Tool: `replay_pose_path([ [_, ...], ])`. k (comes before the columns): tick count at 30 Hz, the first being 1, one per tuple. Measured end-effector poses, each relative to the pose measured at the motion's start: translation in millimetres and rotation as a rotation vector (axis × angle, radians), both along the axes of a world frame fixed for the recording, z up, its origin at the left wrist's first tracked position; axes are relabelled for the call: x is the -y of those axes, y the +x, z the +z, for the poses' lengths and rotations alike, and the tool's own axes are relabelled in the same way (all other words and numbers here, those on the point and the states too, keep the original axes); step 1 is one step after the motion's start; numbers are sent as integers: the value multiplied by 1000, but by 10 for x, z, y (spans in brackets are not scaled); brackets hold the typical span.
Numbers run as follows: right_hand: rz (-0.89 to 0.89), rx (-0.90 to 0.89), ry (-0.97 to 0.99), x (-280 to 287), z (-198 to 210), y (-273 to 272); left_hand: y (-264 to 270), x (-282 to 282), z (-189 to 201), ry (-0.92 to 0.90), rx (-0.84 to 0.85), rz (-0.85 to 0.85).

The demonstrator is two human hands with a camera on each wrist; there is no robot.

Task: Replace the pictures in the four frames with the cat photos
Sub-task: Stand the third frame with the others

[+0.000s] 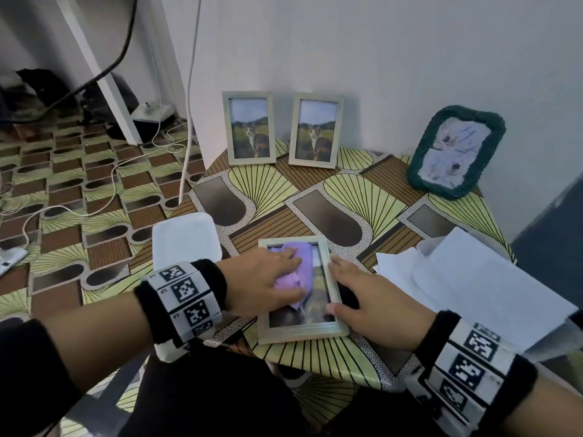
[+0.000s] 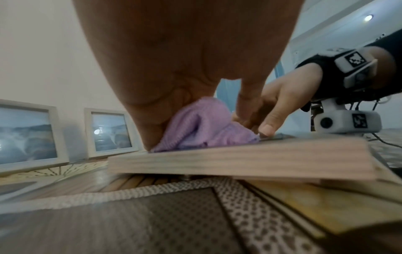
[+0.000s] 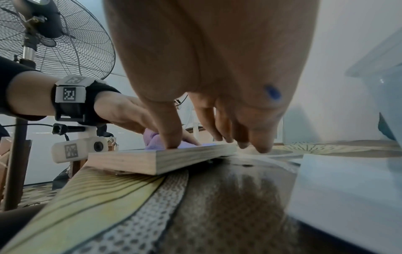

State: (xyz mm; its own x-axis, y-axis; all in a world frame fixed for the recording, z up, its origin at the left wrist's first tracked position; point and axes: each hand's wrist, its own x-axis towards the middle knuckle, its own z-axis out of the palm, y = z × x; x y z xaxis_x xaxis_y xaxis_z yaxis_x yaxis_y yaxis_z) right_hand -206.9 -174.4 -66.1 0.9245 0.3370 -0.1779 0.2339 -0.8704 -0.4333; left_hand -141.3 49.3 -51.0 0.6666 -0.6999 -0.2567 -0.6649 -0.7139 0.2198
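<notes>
A pale wooden frame lies flat, glass up, near the table's front edge, with a photo inside that the hands mostly cover. My left hand grips a bunched purple cloth and presses it on the glass; the left wrist view shows the cloth bunched under the palm. My right hand rests with straight fingers along the frame's right rail, thumb on the near corner. Two matching frames stand against the wall showing cat photos. A green woven frame leans at the back right with a pale picture.
Loose white sheets of paper lie just right of the flat frame. A white box sits at the table's left edge. Cables and a power strip lie on the patterned floor to the left. A standing fan is beyond the left arm.
</notes>
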Motion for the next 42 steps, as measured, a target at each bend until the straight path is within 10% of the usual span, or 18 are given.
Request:
replay_pose_path([
  [13, 117, -18, -102, 71, 3, 98, 148, 14, 53, 96, 99, -271],
  [42, 151, -30, -208, 63, 46, 121, 82, 134, 44, 234, 98, -226],
])
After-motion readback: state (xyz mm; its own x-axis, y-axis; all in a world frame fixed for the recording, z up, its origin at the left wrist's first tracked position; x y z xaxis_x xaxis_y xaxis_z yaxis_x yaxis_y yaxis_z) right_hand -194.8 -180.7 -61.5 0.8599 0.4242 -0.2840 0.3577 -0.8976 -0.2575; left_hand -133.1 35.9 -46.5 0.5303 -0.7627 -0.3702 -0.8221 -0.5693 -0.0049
